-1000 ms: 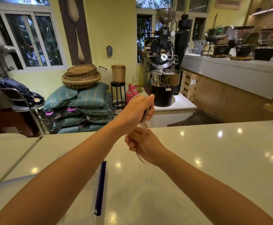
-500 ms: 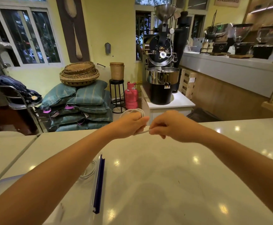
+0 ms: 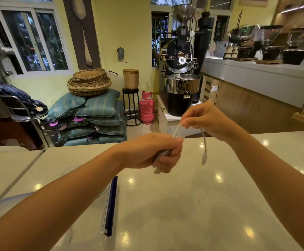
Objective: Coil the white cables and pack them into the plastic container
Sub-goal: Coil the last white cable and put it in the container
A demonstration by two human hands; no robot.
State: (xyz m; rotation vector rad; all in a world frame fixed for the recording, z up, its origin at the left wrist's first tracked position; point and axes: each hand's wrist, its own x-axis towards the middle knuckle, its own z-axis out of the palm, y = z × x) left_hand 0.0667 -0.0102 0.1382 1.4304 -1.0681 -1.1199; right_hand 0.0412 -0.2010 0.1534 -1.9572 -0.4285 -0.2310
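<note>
left hand [image 3: 151,153] fists the bundled white cable [image 3: 176,130], right hand [image 3: 204,120] pinches it; strand slants up-right, free plug end dangling straight down over the tabletop [image 3: 183,205].

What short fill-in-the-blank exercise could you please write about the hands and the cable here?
The left hand grips the bundled ____ cable.
The right hand pinches that cable, and its free connector dangles ____ that hand.
The strip on the plastic container's edge is dark ____.
Missing words: white; below; blue.

Cable [image 3: 204,142] above counter [image 3: 183,205]
</note>
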